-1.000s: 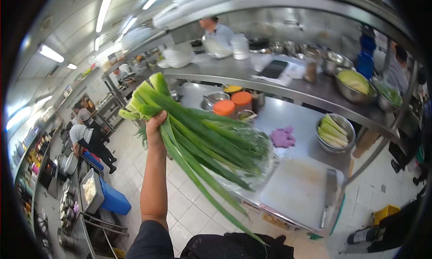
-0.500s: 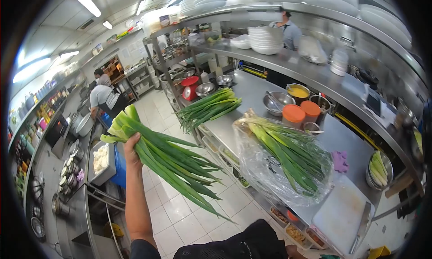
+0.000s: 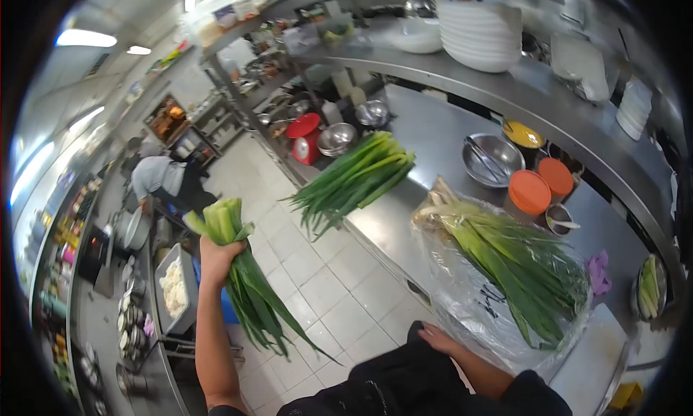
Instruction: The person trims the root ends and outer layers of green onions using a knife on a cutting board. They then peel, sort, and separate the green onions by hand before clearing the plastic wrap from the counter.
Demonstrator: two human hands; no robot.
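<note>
In my left hand is a bunch of leeks, fingers wrapped around it near the pale cut ends. The green leaves hang down over the tiled floor. My right hand is low beside the black apron, with its fingers stretched out and apparently nothing in them. Another pile of leeks lies on the steel counter, leaves drooping past its edge. Closer to my right arm, more leeks rest in a clear plastic bag.
A red scale, a steel bowl and orange-lidded tubs stand on the counter. A white cutting board lies at right. Stacked plates fill the shelf. At left, a person bends over the other counter.
My left hand has lowered the leeks, which now hang more steeply. My right hand has come into fuller view beside the apron. The view has tilted and shifted.
</note>
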